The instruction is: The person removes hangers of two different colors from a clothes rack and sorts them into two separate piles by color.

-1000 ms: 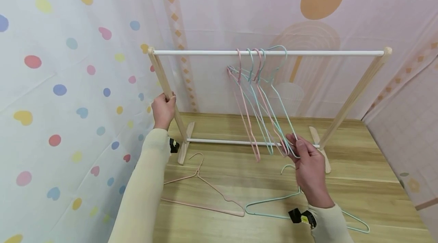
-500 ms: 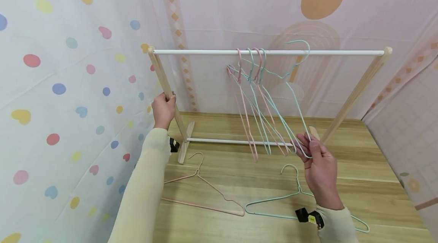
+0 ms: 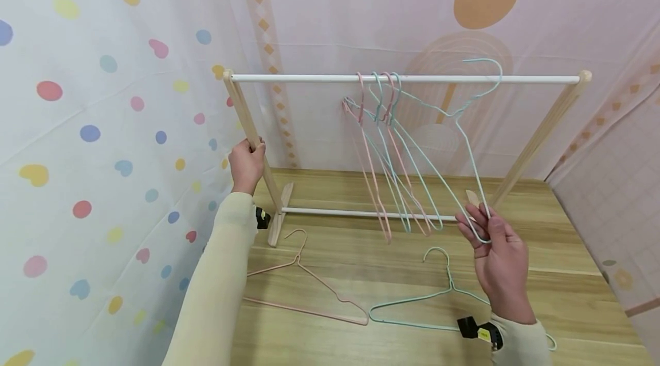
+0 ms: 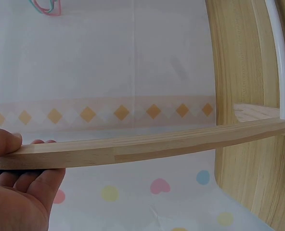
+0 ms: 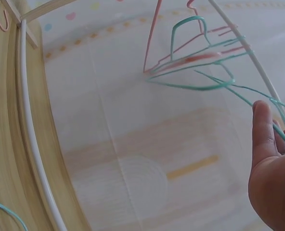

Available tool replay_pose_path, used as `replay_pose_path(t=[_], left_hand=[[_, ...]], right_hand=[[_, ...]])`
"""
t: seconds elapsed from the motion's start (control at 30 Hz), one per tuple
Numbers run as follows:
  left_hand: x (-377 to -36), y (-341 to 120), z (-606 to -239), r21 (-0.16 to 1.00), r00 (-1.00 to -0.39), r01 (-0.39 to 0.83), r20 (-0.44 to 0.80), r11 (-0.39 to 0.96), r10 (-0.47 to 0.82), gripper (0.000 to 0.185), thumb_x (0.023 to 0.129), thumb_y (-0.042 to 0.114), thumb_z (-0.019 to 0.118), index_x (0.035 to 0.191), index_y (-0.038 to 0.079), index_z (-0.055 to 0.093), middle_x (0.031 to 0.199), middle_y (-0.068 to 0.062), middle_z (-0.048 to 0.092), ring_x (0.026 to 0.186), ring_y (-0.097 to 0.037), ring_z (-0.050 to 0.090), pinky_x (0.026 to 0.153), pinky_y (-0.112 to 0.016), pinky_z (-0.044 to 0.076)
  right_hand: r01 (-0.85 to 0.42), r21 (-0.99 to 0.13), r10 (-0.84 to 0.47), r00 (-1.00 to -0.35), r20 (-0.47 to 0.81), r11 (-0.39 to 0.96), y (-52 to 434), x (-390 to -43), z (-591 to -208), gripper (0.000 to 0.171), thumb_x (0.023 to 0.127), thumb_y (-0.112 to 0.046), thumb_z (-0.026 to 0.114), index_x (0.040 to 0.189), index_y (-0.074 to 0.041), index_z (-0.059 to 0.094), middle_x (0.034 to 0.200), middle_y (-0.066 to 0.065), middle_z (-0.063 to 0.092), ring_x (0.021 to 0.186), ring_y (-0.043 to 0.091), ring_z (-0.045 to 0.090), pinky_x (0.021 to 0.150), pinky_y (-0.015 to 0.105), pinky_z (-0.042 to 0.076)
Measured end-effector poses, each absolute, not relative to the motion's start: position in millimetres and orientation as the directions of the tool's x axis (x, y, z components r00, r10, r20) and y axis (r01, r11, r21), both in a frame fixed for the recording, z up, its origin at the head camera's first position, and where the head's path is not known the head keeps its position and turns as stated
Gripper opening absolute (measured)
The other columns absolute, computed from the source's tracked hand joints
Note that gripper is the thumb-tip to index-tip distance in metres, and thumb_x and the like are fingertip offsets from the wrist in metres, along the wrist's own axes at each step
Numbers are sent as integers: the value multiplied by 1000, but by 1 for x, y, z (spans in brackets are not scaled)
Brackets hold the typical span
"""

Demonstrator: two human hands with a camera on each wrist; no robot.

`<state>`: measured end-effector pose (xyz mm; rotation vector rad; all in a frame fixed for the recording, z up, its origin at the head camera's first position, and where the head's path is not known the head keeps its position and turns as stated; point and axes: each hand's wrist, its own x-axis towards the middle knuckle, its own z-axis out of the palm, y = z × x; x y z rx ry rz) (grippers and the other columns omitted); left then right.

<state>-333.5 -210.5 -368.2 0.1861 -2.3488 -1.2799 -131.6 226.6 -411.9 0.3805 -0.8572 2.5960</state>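
The right hand (image 3: 499, 257) pinches the lower corner of a green hanger (image 3: 466, 137) between thumb and fingertips, the grip closed on the thin wire. The hanger is lifted off the rack (image 3: 536, 137): its hook sits above and just behind the rack's top rail (image 3: 309, 78), toward the rack's right end, resting on nothing. The left hand (image 3: 246, 164) wraps around the rack's left leg (image 4: 133, 149), fingers curled about the wood.

Four more hangers (image 3: 384, 154), pink and green, hang bunched at the middle of the top rail, their lower corners near the rack's bottom rail (image 3: 350, 213). The held hanger's arm crosses close to them, so in my judgement a tilt could snag it on that bunch and drag a hanger along or off the rail.

The hold is only at one corner, far from the hook; the wire could swing or twist in the fingers and slip out. A pink hanger (image 3: 309, 291) and another green one (image 3: 412, 306) lie on the tabletop (image 3: 567, 274) in front of the rack, under the right hand, where a dropped hanger could tangle.

If the left hand eases off the leg, a tug on the rail might tip the light rack.
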Motion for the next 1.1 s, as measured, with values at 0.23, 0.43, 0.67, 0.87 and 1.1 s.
replay_pose_path(t=[0.23,0.43,0.67,0.87,1.1], left_hand=[[-334,-210,-370,820,-872,103,347,563,-346,25,99,16,57,116,1,70,109,-19,69,97,-32,66,79,-44,53],[-335,-211,-370,823,-877,96,336,560,-343,26,100,19,57,116,3,70,110,-18,68,97,-31,65,79,-42,53],[-334,-211,-369,822,-879,96,334,561,-340,26,100,18,57,115,2,70,109,-19,69,96,-31,66,78,-43,53],[-334,-210,-368,829,-877,99,334,550,-345,25,99,17,58,115,1,70,109,-20,68,96,-32,65,79,-43,53],[-334,-210,-368,829,-880,95,329,551,-343,27,100,18,57,117,1,70,110,-20,68,98,-33,65,80,-44,53]], right_hand=[[-473,-503,276,-866,418,-724,240,-123,-418,35,104,-4,36,121,20,54,111,29,64,96,41,66,84,41,51],[-486,-480,281,-854,437,-730,251,-115,-428,36,104,-4,34,122,21,53,112,31,63,96,41,66,84,41,52],[-450,-406,263,-860,437,-796,265,-103,-441,38,104,-4,31,120,23,52,111,35,61,96,46,64,84,44,50],[-437,-406,262,-870,418,-803,274,-96,-454,38,104,-2,28,119,24,52,112,36,60,95,47,64,83,46,49],[-439,-458,280,-884,374,-773,284,-88,-467,36,104,-2,31,119,23,52,110,34,62,93,44,66,80,42,53]])
